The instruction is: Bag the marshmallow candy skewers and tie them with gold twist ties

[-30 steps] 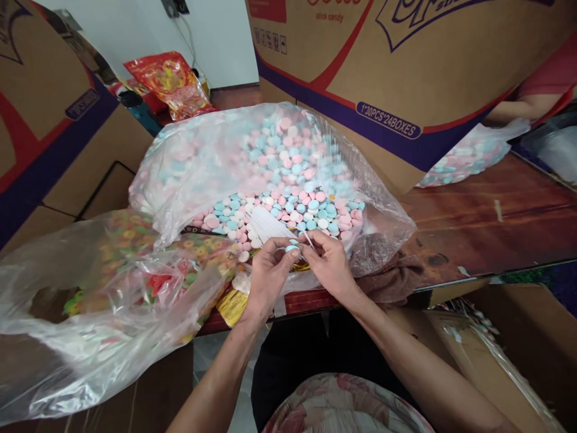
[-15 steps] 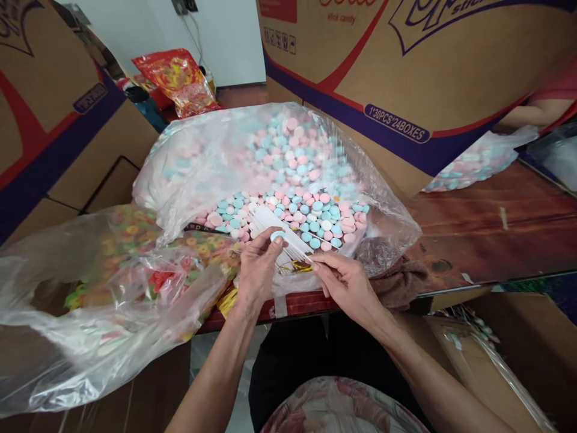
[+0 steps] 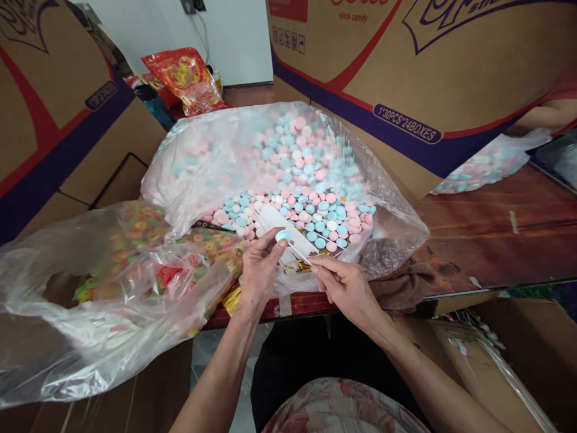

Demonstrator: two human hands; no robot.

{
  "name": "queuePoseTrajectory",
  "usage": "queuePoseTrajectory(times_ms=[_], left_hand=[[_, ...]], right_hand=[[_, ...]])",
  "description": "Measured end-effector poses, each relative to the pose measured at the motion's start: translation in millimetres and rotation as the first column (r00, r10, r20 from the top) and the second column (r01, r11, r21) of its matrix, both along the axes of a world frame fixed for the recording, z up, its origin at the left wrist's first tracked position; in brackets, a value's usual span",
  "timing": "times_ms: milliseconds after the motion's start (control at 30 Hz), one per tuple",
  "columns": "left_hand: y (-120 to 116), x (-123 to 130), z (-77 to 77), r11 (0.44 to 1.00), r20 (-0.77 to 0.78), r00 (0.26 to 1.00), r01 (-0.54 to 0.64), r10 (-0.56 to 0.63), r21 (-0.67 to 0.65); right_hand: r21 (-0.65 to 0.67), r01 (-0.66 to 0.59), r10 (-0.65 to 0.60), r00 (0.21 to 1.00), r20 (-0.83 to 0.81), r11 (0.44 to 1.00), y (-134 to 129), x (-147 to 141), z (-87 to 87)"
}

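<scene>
My left hand pinches a pale blue round candy between thumb and forefinger. Close by on the right, my right hand has its fingertips closed on the end of a thin white stick, which points up toward the candy. Whether the stick's tip touches the candy, I cannot tell. Beneath both hands lies a bundle of white sticks. Pink, blue and white candies spread around it, spilling from the mouth of a large clear plastic bag. Gold twist ties lie at the bundle's near end.
A clear bag of coloured ring sweets slumps at the left. Tall cartons stand behind and at the left. A brown cloth lies by the table's front edge, above an open carton. At far right, a person's arm shows.
The whole scene has shifted slightly to the right in view. Both hands keep their grips on the candy and the stick, nearly unmoved.
</scene>
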State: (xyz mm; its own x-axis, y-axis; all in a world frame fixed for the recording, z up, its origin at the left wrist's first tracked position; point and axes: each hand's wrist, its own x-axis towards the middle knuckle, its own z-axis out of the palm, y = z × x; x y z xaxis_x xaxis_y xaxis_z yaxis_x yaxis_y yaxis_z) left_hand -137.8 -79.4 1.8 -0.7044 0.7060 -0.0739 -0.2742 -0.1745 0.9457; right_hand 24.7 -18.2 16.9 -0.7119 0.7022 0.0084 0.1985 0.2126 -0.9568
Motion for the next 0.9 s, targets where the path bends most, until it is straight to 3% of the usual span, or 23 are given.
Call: queuePoseTrajectory(times_ms=[267,400,567,767,900], left_hand=[[-5.4,-4.6,-1.1,0.999,-0.014,0.999,0.039,-0.04,-0.022],[-6.8,0.0,-5.1,0.999,-0.249,0.968,-0.014,0.001,-0.049],[-9.4,9.9,-5.1,0.991,-0.471,0.881,-0.094,0.038,-0.097],[-16.0,21.3,-6.4,0.974,-0.432,0.902,-0.091,-0.007,-0.206],[-15.4,28.7,-1.6,0.982,-0.356,0.93,0.021,-0.089,-0.19]], right_hand=[[0.056,-0.025,0.024,1.0,0.014,0.998,2.2,0.2,4.9],[0.028,-0.013,0.013,1.0,0.015,1.0,-4.9,-5.0,8.8],[-0.197,0.053,-0.069,0.995,-0.078,0.979,-20.0,-16.5,10.4],[-0.276,0.108,-0.145,0.983,-0.116,0.955,-23.2,-27.4,8.3],[-0.264,0.126,-0.164,0.978,-0.127,0.956,-14.5,-30.5,-1.6]])
